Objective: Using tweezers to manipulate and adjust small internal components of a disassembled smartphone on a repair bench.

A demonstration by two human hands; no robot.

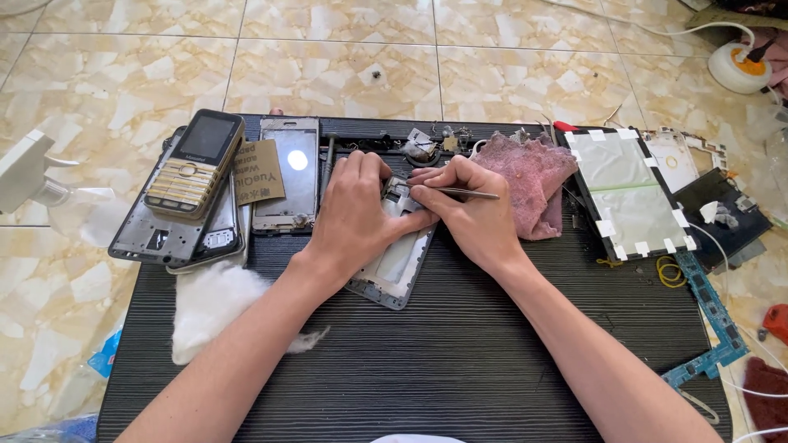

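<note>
Tweezers [468, 194]: bright smooth metal. Phone frame [396, 267]: matt grey metal. Rag [533, 176]: rough pink cloth. Work mat [427, 361]: ribbed, matt black.

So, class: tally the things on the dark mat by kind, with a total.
Keypad phone: 1
Phone frames or screens: 3
Tweezers: 1
Pink cloth: 1
White wadding: 1
Taped panel: 1
Total: 8

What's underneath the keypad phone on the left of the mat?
The keypad phone lies on a stack of two phone parts: a grey metal frame and a phone body showing at its lower right. How many more pieces lie beneath is covered.
</note>
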